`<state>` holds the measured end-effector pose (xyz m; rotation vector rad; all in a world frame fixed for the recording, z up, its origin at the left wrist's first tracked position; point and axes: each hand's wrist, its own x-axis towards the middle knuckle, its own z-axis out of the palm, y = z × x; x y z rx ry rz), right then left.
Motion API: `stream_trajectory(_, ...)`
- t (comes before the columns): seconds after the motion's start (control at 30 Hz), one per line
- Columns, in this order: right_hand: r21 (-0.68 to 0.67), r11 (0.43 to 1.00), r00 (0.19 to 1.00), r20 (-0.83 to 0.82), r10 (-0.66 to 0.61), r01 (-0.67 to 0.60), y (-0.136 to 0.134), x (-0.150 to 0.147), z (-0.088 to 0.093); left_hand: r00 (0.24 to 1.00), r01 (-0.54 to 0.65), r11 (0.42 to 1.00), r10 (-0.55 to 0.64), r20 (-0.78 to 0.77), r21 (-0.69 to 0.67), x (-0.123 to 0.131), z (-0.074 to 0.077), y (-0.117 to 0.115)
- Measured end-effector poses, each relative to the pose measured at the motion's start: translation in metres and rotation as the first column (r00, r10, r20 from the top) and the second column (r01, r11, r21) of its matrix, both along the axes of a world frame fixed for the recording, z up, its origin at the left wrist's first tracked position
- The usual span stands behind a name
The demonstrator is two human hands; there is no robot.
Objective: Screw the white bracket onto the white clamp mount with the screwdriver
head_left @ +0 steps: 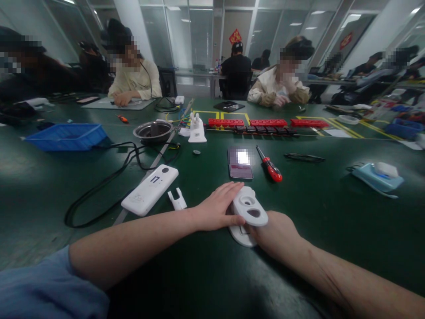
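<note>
A white plastic device (250,208) with a round hole and a dark oval opening stands on a rounded base near the middle of the green table. My left hand (221,208) presses its fingers and thumb against the device's left side. From the right, my right hand (277,230) is around the back and lower part of the device, with its fingers mostly hidden behind it. A small white forked piece (177,199) lies left of my left hand. Just beyond the device sits a folding phone (241,170), and a red screwdriver (272,170) is to its right.
A white power bank (151,189) and black cables lie at left, near a blue tray (68,137) and a metal bowl (153,132). Tweezers (304,157) and a light blue packet (375,177) are at right. Red strips (268,123) and seated people are farther back.
</note>
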<state>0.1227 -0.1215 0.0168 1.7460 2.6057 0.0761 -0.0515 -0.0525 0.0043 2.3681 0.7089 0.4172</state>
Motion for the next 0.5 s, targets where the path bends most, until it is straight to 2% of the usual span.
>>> stream_trajectory(0.17, -0.053, 0.998, 0.998, 0.057, 0.024, -0.021, -0.001, -0.001, 0.001, 1.0, 0.003, 1.0, -0.003, 0.0, 0.0, 0.0, 0.0, 0.0)
stream_trajectory(0.3, -0.033, 0.993, 0.99, 0.079, 0.113, -0.111, -0.005, 0.005, -0.002, 1.0, 0.002, 1.0, -0.002, 0.0, 0.005, 0.0, -0.001, 0.001)
stream_trajectory(0.5, 0.136, 0.968, 0.967, -0.119, 0.227, -0.21, -0.015, 0.019, -0.009, 1.0, 0.004, 1.0, -0.004, 0.0, 0.0, 0.0, -0.001, 0.001)
